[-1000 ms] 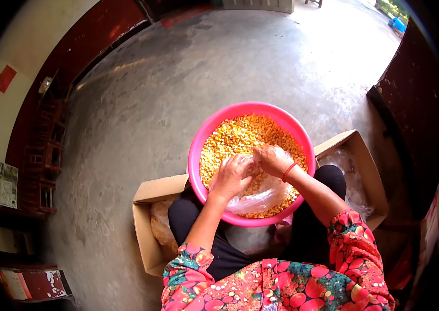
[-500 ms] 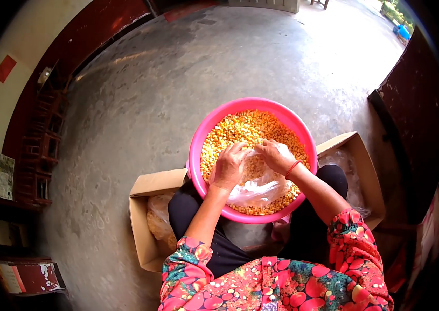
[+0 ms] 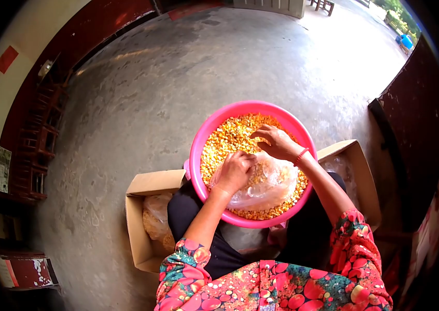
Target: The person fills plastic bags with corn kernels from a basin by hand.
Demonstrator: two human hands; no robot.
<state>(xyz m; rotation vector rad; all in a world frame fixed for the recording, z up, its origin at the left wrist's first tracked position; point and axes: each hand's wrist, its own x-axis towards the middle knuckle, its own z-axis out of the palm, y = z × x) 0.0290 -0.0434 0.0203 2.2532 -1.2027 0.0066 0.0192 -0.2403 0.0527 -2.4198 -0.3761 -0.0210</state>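
Observation:
A pink tub (image 3: 196, 150) between my knees holds loose yellow-orange corn kernels (image 3: 230, 136). On top of the kernels lies a clear plastic bag (image 3: 268, 189), bulging, with some corn showing through it. My left hand (image 3: 236, 171) is closed on the gathered upper edge of the bag, at its left side. Just above the bag's far end, my right hand (image 3: 277, 142) hovers over the kernels with bent fingers somewhat apart and nothing visible in them. A red bracelet (image 3: 301, 156) circles the right wrist.
To the left, an open cardboard box (image 3: 135, 223) contains a plastic bag of yellowish contents (image 3: 157, 217). Another cardboard box (image 3: 367, 181) with clear plastic inside stands at my right. Concrete floor (image 3: 141, 103) surrounds the tub, and wooden stools (image 3: 43, 129) line the left wall.
My right hand has come off the bag's edge and lifted slightly away. The bag's mouth, spread between both hands before, is now bunched at my left hand.

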